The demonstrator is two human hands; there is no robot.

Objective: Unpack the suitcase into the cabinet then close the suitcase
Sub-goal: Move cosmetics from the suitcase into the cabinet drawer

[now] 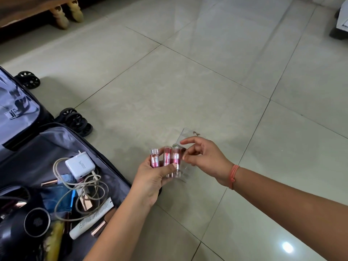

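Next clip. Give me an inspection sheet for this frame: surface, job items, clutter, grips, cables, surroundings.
Surface: pale glossy tiled floor.
Job's things: open suitcase at left, items inside; three pink tubes.
Clutter: white tube, round black compact in the suitcase.
Grips: left hand holds the pink tubes; right hand pinches a clear wrapper.
Cables: white charger with looped cord in the suitcase.
Surroundings: carved furniture legs, top left.

The floor [207, 72] is laid with large pale, glossy tiles divided by thin dark joints, and a bright spot of reflected light [287, 247] sits on it at the lower right. At the top left stand two carved, light-coloured legs [66, 13] under a brown wooden piece of furniture, and a dark object [339, 32] shows at the top right edge.
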